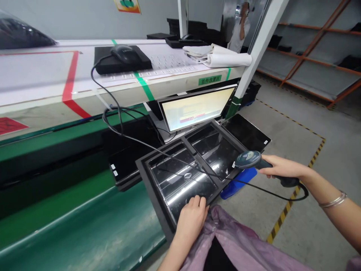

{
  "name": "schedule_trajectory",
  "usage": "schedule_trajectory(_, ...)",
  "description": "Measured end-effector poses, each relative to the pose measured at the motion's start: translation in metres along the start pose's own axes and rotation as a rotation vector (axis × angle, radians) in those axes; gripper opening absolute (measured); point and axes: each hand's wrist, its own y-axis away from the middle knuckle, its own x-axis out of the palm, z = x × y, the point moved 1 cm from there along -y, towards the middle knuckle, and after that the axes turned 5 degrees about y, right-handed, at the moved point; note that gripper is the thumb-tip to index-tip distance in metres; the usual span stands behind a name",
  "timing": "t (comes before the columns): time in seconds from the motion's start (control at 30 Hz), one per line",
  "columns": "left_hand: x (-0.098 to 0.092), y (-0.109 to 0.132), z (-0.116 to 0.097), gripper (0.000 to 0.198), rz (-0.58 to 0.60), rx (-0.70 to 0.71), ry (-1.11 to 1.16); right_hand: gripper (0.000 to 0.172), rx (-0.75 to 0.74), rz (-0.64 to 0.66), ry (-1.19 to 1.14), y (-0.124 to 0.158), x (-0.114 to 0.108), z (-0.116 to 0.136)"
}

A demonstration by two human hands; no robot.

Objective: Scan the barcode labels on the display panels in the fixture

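Note:
My right hand (pixel 278 167) grips a dark handheld barcode scanner (pixel 249 160) by its handle, its head aimed left over a black tray (pixel 162 197). The tray holds two glossy black panels (pixel 183 178) side by side and sticks out past the green conveyor edge. My left hand (pixel 191 218) holds the tray's near edge, fingers curled over the rim onto the nearer panel. The scanner's black cable (pixel 135 141) runs across the panels and up to the bench.
A lit monitor (pixel 197 107) stands under the white bench. On the bench lie a mouse on a black pad (pixel 122 56) and rolled papers (pixel 222 56). More black panels (pixel 249 131) lie right of the tray. A person (pixel 239 32) stands far back. Orange shelving (pixel 316 45) is at right.

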Motion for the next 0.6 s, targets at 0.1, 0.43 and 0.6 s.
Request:
schedule_trajectory(0.1,0.0003,-0.0003,-0.0005,0.007,-0.023,0.002,-0.030,0.034,-0.003,0.002,-0.019,-0.0012,-0.0025,-0.0018)
schedule_trajectory(0.43,0.0043,-0.0013,-0.0025,0.013,-0.066,0.002,-0.062,0.029,0.003,0.006,-0.045,-0.0034,-0.0025,-0.0077)
schedule_trajectory(0.6,0.0055,0.0004,-0.0055,0.017,-0.123,0.011,-0.098,0.030,0.021,0.001,-0.048,-0.0044,-0.0015,-0.0083)
